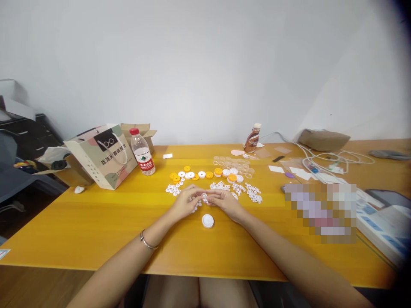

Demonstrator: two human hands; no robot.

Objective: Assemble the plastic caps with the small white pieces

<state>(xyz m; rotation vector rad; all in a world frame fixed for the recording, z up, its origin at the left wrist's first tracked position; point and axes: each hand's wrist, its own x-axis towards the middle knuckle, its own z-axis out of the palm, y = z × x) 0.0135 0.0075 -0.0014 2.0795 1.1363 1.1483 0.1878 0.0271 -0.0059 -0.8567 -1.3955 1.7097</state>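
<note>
My left hand point(188, 201) and my right hand point(226, 202) meet over the middle of the table. Between their fingertips they pinch one small white plastic piece with holes point(204, 197). Just below them a round white cap point(208, 221) lies by itself. Small white discs point(196, 207) are partly hidden under my left hand. Beyond my right hand lie several white pieces with holes point(253, 192) in loose heaps. Orange discs point(186, 169) and white discs point(201, 174) form a row behind the hands, with clear plastic rings point(248, 171) at the row's right.
A paper bag point(112, 167) and a red-capped water bottle point(142, 154) stand at the left. A brown drink bottle point(252, 139) is at the back. White cables point(321, 160), papers point(300, 173) and a pixelated patch occupy the right side.
</note>
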